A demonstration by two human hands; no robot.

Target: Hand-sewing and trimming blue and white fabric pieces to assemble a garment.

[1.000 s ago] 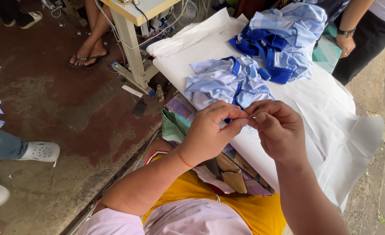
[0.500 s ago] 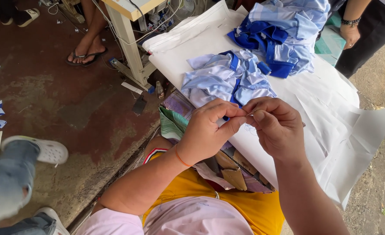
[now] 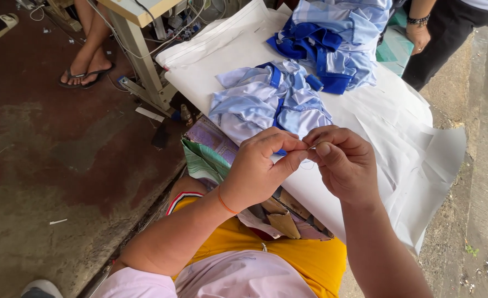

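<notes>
**Two hands pinched together over a white-covered tabletop**

The left hand [image 3: 263, 165] and right hand [image 3: 340, 163] meet fingertip to fingertip just in front of the nearer bundle of pale blue cloth [image 3: 269, 105]. Both are closed into tight pinches, thumb against forefinger. Between the right thumb and forefinger a short, thin, light-coloured sliver [image 3: 312, 146] shows; it is too small to tell whether it is a needle, a thread end or something else, and whether the left hand grips the same item cannot be told. A thin orange band circles the left wrist.

The nearer bundle is soft, crumpled, striped fabric in light blue and white with darker blue trim, lying loose on the smooth white sheet [image 3: 376, 127] that covers the tabletop. Beyond that bundle, a second heap of blue cloth [image 3: 332, 41] lies on the same sheet, with more of the dark blue banding; its far part is cut off by the top edge. The sheet hangs creased over the right end of the tabletop.

Just on the near side of the first bundle, below the hands, a patterned woven bag [image 3: 208, 157] shows green and purple panels, largely hidden by the forearms. Left of the bundle stands the pale leg of a machine stand [image 3: 142, 60] on stained concrete, with another person's sandalled feet [image 3: 84, 74] beside it. Past the far heap, another person's hand [image 3: 420, 36] with a dark bracelet hangs at the top edge
</notes>
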